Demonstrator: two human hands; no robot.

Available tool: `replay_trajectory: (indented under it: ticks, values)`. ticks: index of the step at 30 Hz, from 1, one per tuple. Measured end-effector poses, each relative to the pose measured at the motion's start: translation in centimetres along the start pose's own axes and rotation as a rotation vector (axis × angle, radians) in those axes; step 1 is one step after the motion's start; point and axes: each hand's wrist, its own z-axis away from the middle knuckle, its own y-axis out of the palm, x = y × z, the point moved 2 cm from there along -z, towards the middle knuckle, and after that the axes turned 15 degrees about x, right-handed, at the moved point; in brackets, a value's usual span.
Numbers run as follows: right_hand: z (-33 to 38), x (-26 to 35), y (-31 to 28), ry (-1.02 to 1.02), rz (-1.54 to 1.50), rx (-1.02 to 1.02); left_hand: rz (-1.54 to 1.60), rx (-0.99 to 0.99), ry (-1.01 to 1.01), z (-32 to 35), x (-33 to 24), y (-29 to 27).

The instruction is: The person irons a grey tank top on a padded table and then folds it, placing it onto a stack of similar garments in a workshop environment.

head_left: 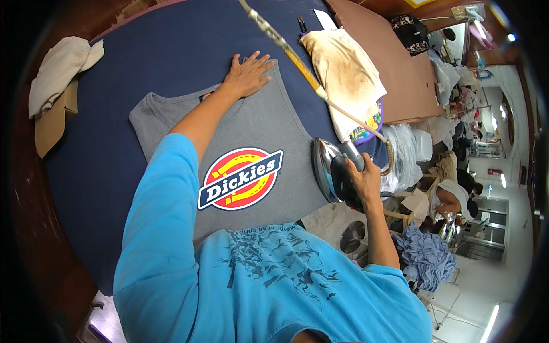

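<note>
A folded cream cloth (60, 68) lies at ten o'clock on the blue-padded desk (171, 51). The grey shirt (251, 131) lies flat at the centre, a round printed emblem at its middle. The left hand (247, 74), fingers spread flat, presses the shirt's edge at twelve o'clock. At three o'clock the right hand (363, 180) has its grip wrapped tight round the handle of the iron (331, 171), tipped on edge just beside the shirt. Its cord (303, 71) slants overhead past a stained cloth (346, 74). If the hot soleplate meets the emblem, the print could scorch, and the cord might snag.
</note>
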Motion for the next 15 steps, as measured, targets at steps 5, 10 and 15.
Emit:
replay_trajectory:
  ticks: [5,10,15]
  values:
    - [-1.8,3.7,0.0,-0.04,0.184,0.071,-0.027,0.052,-0.024,0.0,0.3,-1.0]
    - [-5.0,7.7,1.1,-0.17,0.259,0.059,-0.057,0.021,-0.02,-0.6,0.7,-0.5]
    - [-7.6,10.3,1.5,-0.241,0.26,0.086,-0.098,-0.035,-0.019,-1.0,0.8,0.0]
